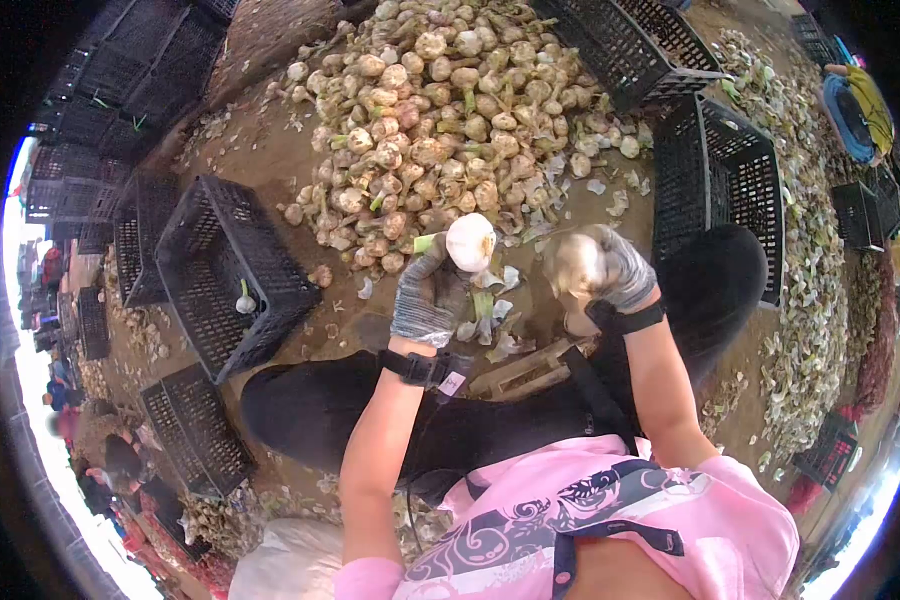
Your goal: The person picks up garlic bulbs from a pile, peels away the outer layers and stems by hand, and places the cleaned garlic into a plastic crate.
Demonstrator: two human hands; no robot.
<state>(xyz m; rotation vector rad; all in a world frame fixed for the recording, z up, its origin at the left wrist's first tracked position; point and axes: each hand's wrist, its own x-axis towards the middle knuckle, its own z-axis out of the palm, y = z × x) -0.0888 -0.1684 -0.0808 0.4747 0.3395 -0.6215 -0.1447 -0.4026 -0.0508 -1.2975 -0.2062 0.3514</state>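
My left hand (430,300), in a grey glove, holds a clean white garlic bulb (470,243) with a short pale green stem pointing left. To its right, my right hand (622,272), also gloved, grips a browner garlic bulb (576,264) that is blurred by motion. The two bulbs are apart. Beyond both hands lies a large heap of unpeeled garlic (440,120). Loose white skins (490,312) lie on the ground just below and between the hands.
A black crate (232,265) at the left holds one white bulb (245,299). More black crates stand at the far left, top right (620,50) and right (720,170). A wooden piece (530,376) lies between my legs. Skins cover the ground at right. People are at the far left.
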